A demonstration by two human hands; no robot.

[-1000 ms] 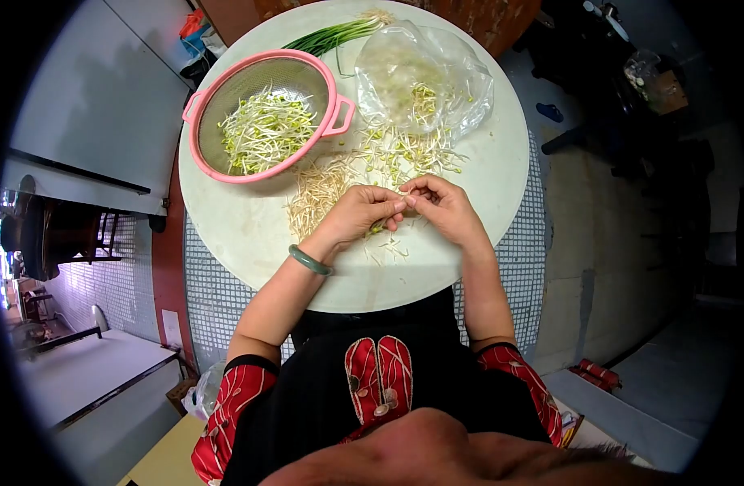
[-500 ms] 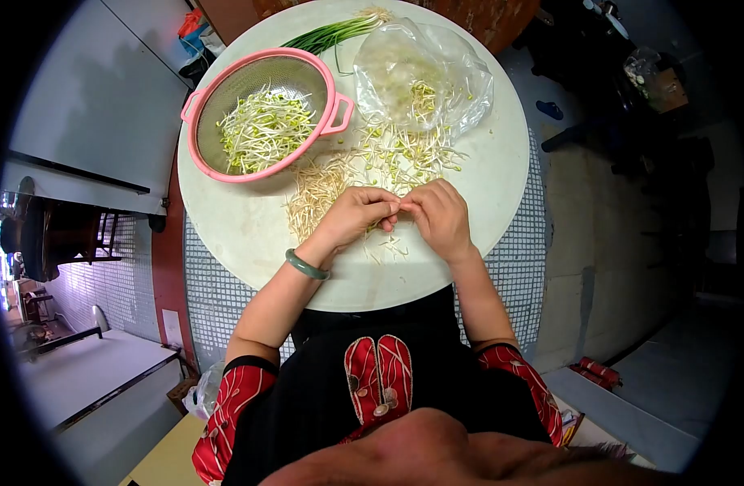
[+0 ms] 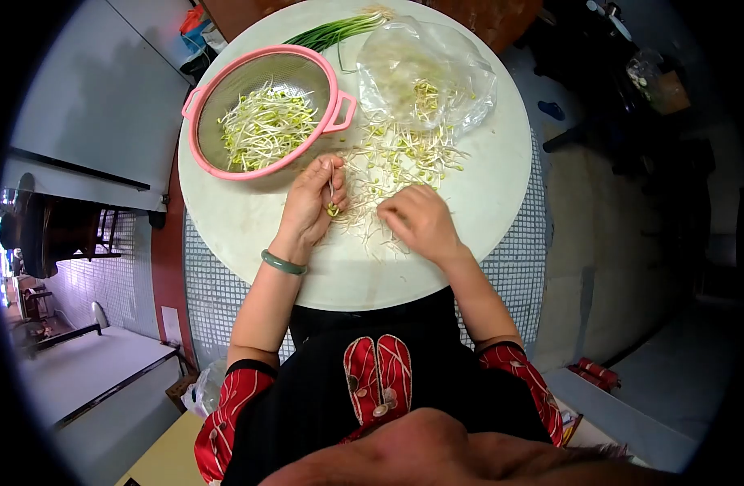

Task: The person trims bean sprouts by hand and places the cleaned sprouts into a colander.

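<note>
My left hand (image 3: pixel 309 201), with a green bangle (image 3: pixel 283 263) on its wrist, is palm up and closed around a bean sprout (image 3: pixel 332 193). The sprout's yellow-green head points down toward me. To its right, my right hand (image 3: pixel 423 223) hovers low over the table with curled fingers; its fingertips are slightly blurred, and what they hold, if anything, is hidden. Loose bean sprouts (image 3: pixel 404 158) lie beyond and between the hands. A pink-rimmed colander (image 3: pixel 334 81) at the upper left holds a heap of sprouts (image 3: pixel 266 130).
A clear plastic bag (image 3: pixel 469 81) with more sprouts lies at the back right of the round white table (image 3: pixel 226 231). Green onions (image 3: pixel 327 34) lie along the back edge. A patterned sleeve covers each upper arm.
The hands were together at the fingertips and have come apart. My left hand moved left and up and turned palm up; my right hand shifted slightly down.
</note>
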